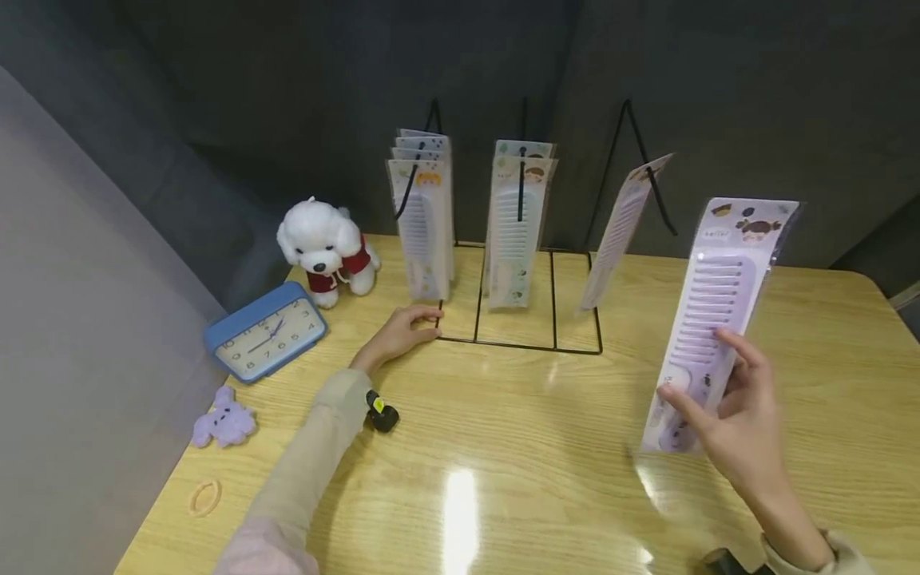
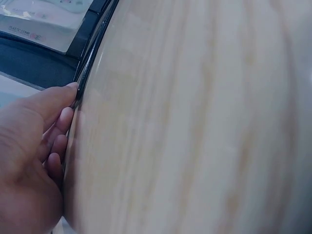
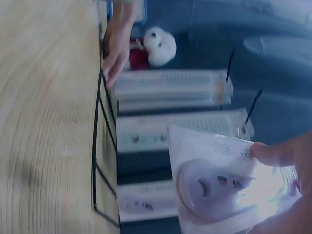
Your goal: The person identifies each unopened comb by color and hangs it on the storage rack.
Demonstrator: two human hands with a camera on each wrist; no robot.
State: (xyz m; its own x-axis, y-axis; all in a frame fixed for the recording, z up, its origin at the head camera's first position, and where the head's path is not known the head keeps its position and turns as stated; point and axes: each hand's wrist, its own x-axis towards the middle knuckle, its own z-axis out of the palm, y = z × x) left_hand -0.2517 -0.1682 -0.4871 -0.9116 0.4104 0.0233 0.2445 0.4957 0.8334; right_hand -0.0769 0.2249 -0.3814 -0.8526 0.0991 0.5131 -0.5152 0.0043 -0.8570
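My right hand [image 1: 751, 423] holds a packaged purple comb [image 1: 707, 319], thumb on the front of its lower half, to the right of a black wire display rack [image 1: 517, 346]. At the rack's front left corner, my left hand [image 1: 398, 335] pinches the base wire [image 2: 90, 63] between thumb and fingers. One purple comb pack [image 1: 618, 231] hangs tilted on the right hook. Green comb packs [image 1: 513, 239] hang on the middle hook, and several bluish comb packs [image 1: 420, 239] on the left one. In the right wrist view the held comb's pack [image 3: 214, 190] overlaps the hanging ones.
Left of the rack sits a white plush dog [image 1: 319, 239] in a red top. A blue clock [image 1: 266, 331], a small purple plush toy [image 1: 224, 419] and a beige ring-shaped band [image 1: 204, 497] lie along the table's left side. A dark curtain [image 1: 323, 96] hangs behind.
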